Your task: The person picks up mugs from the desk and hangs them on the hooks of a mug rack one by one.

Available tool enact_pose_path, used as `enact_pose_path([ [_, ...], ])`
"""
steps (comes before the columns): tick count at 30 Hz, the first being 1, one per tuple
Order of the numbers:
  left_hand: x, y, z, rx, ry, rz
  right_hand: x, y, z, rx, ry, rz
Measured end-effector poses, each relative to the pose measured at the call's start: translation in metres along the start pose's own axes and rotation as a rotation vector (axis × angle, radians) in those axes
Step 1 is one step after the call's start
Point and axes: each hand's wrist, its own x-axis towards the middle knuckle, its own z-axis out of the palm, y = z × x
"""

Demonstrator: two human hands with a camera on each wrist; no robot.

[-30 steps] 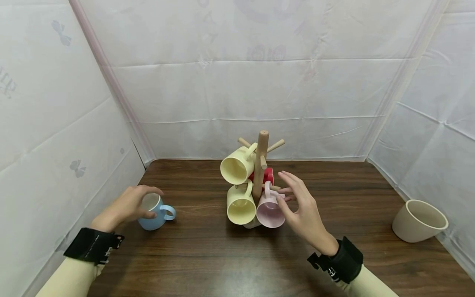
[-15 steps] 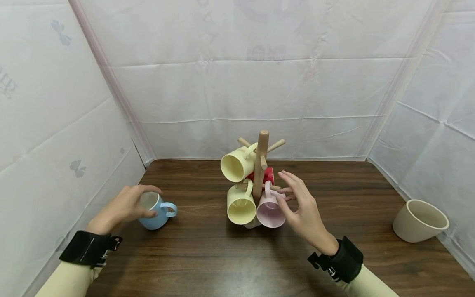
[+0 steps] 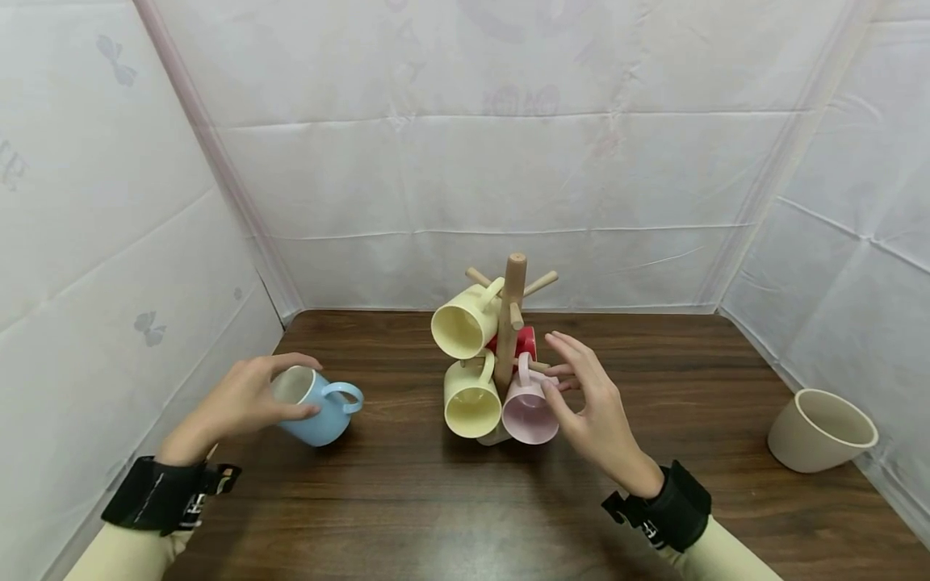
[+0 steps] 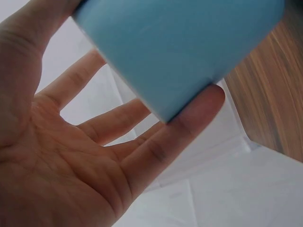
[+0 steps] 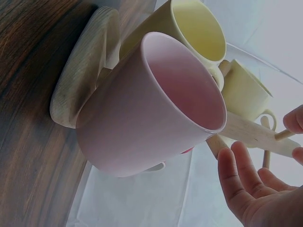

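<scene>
At the left of the head view, my left hand [image 3: 240, 399] grips a light blue mug [image 3: 323, 415] near its rim, thumb on one side and fingers on the other. The mug tilts, its mouth toward my palm and its handle pointing right. Mid-table, a wooden mug tree [image 3: 513, 278] bears an upper yellow mug [image 3: 461, 323], a lower yellow mug [image 3: 472, 403], a pink mug [image 3: 529, 411] and a partly hidden red mug [image 3: 526, 343]. My right hand [image 3: 596, 415], fingers extended and apart, is beside the pink mug, its fingertips near a peg [image 5: 217, 145] in the right wrist view.
A beige cup [image 3: 821, 436] stands at the right edge of the dark wooden table [image 3: 407, 500]. White sheeting [image 3: 472, 177] encloses the back and both sides. Several wooden pegs stick out from the tree's post, some without mugs.
My left hand has tipped the blue mug and shifted it slightly right, its handle swinging right and up. My right hand and the mug tree have stayed put.
</scene>
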Motion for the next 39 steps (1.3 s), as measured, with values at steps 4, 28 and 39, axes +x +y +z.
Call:
enact_pose_path([
  [4,-0.003,0.011,-0.002,-0.016,0.037,-0.004,0.001,-0.001,0.001,0.007,0.001,-0.002],
  [28,-0.014,0.083,-0.002,-0.256,0.186,0.026,0.000,-0.013,0.003,0.068,-0.001,-0.060],
  [39,-0.006,0.111,0.015,-0.416,0.195,0.064,0.002,-0.018,0.005,0.118,-0.013,-0.103],
])
